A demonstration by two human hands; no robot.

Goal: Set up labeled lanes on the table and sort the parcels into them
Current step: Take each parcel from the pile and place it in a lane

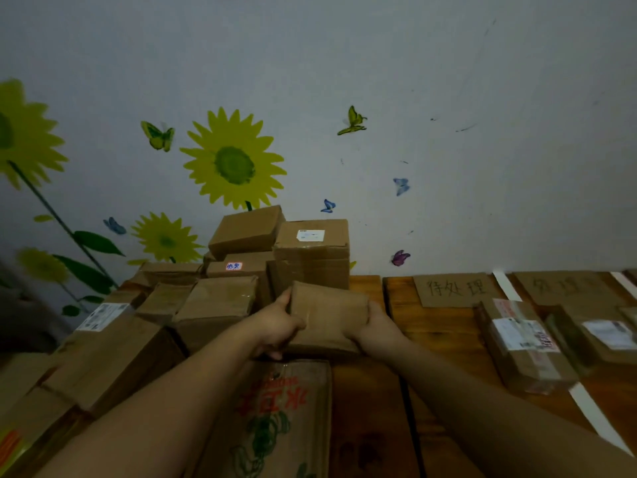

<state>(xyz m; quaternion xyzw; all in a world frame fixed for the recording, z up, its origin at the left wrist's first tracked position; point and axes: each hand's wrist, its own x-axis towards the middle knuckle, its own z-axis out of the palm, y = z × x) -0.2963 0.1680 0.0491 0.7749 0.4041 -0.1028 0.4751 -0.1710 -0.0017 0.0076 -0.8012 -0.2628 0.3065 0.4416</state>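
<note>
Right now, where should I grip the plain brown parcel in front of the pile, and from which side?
By its short ends, one from each side, as the left hand and right hand hold it. The plain brown parcel lies flat and wide with both ends free, while the stacked boxes crowd its far edge.

A home room serving as a parcel-sorting station: sunflower decals (234, 163) and butterfly stickers (352, 120) on the wall (448, 81) behind the wooden table (441, 339), cardboard parcels (310, 250) heaped at its left end, handwritten cardboard signs (455, 288) along its far edge
</note>
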